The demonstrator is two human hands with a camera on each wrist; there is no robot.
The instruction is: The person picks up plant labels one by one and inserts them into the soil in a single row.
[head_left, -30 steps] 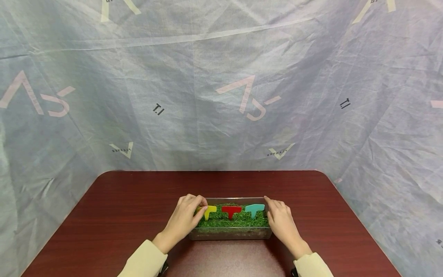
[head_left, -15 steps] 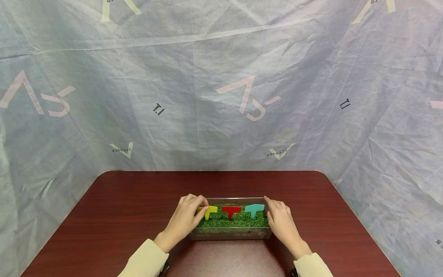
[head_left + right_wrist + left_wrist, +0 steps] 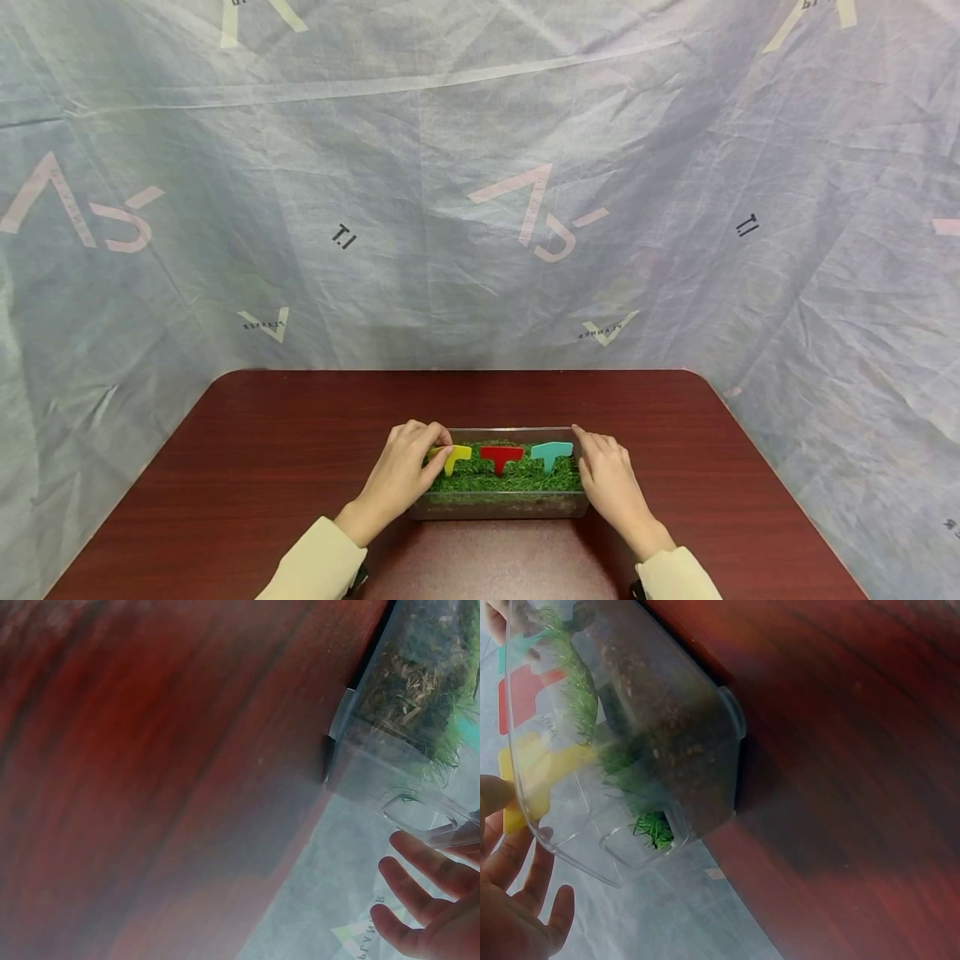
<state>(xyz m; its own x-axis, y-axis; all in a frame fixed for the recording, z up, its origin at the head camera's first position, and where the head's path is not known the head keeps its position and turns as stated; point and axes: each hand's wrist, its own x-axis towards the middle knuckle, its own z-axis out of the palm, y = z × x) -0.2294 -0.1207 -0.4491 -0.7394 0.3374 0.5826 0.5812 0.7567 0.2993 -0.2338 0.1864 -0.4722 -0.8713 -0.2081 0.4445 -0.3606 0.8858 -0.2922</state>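
Observation:
In the head view, a clear plastic planter box (image 3: 498,504) holds green artificial grass (image 3: 480,483). Three T-shaped plant labels stand in the grass: yellow (image 3: 457,454), red (image 3: 501,455) and turquoise (image 3: 552,452). My left hand (image 3: 405,467) reaches over the left end and pinches the yellow label's head between thumb and fingers; its other fingers spread loosely beside the box in the left wrist view. At the right end, my right hand (image 3: 611,479) rests on the rim, index finger toward the far corner. Three of its fingers (image 3: 424,870) hang relaxed outside the end wall in the right wrist view.
The box stands on a dark red wood-grain table (image 3: 285,450) with rounded far corners. Grey printed cloth (image 3: 420,208) hangs behind it and along both sides. Brown soil-like filling (image 3: 405,690) shows through the box wall below the grass.

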